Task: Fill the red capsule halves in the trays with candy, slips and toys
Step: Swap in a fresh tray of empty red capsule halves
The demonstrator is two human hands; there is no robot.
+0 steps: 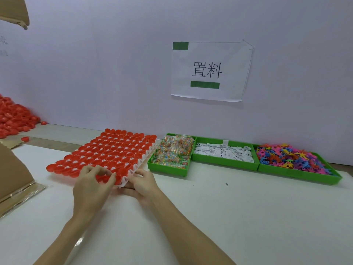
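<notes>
Your left hand (pixel 93 180) curls over the near edge of the tray (pixel 131 169), fingertips on a red half (pixel 104 178); whether it pinches one you cannot tell. Your right hand (pixel 142 183) grips the tray's near corner. The tray's long axis runs away from you, slanting right. The candy (pixel 172 150), slips (pixel 221 151) and toys (pixel 288 156) lie to its right (nearer your right hand). The wall sign (pixel 207 70) reads 置料.

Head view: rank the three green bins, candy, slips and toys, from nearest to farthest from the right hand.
1. Candy bin, just right of the right hand, beside the capsule tray.
2. Slips bin, in the middle of the row.
3. Toys bin, at the far right end.
</notes>
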